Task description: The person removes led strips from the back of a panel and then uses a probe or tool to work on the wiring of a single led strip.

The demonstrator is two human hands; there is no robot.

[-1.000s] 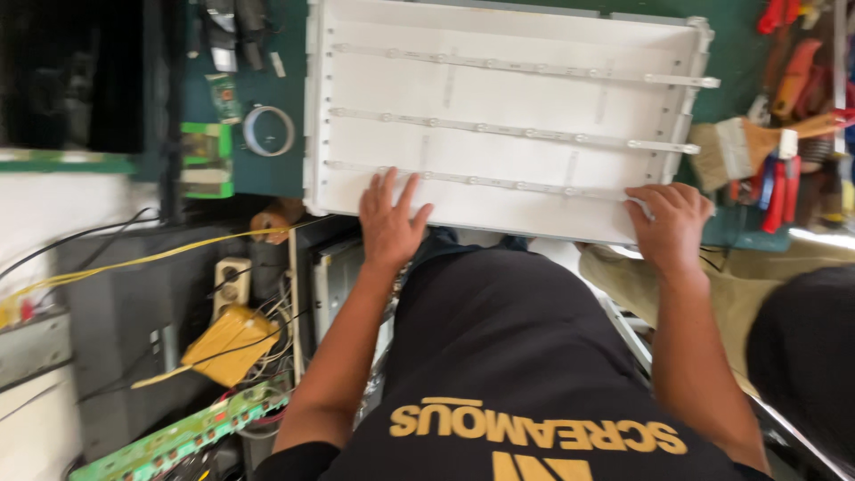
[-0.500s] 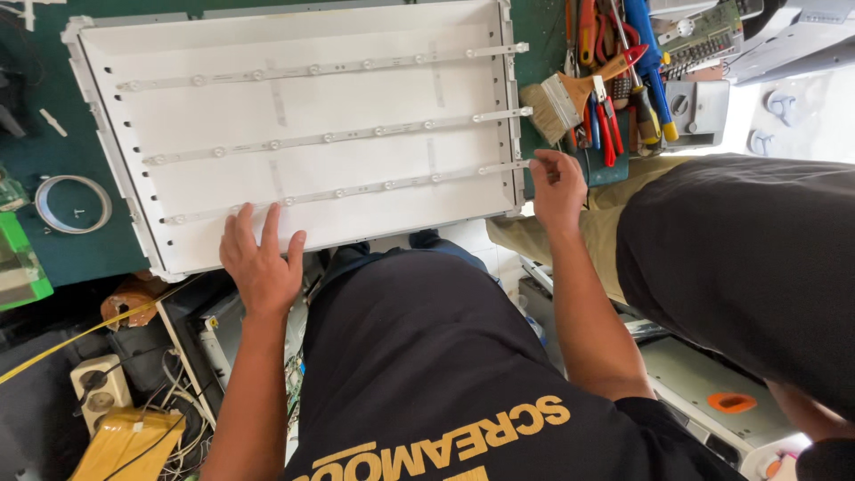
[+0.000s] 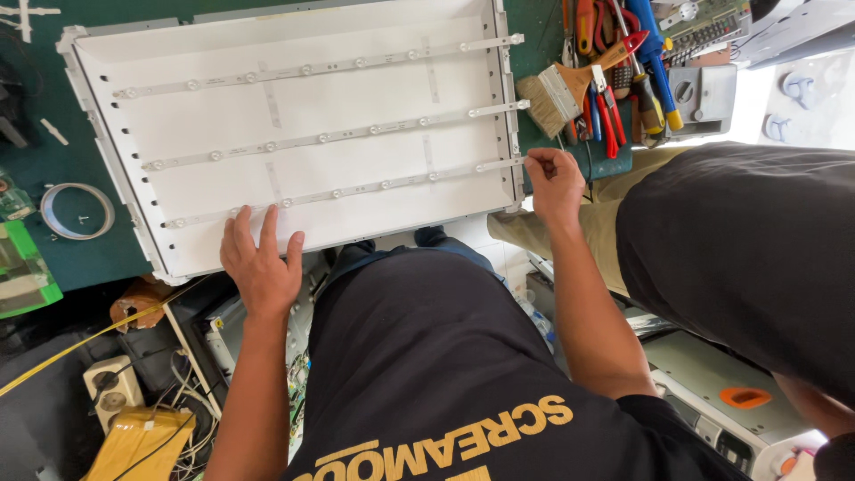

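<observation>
A large white backlight panel (image 3: 356,98) lies on a green bench, with three thin light strips running across it. My left hand (image 3: 260,263) rests flat on the panel's near edge, fingers spread, just below the nearest strip (image 3: 347,191). At the panel's right edge, my right hand (image 3: 554,181) pinches the end of that same nearest strip with its fingertips.
A paintbrush (image 3: 570,82), red-handled pliers and screwdrivers (image 3: 623,62) lie right of the panel. A tape ring (image 3: 78,211) sits at its left. Another person in a black shirt (image 3: 739,258) stands close on the right. Cables, a yellow box and a socket strip (image 3: 116,392) fill the floor below left.
The view has swung left to right, so the panel now sits left of centre. My right hand has shifted from the panel's corner onto the end of the nearest strip.
</observation>
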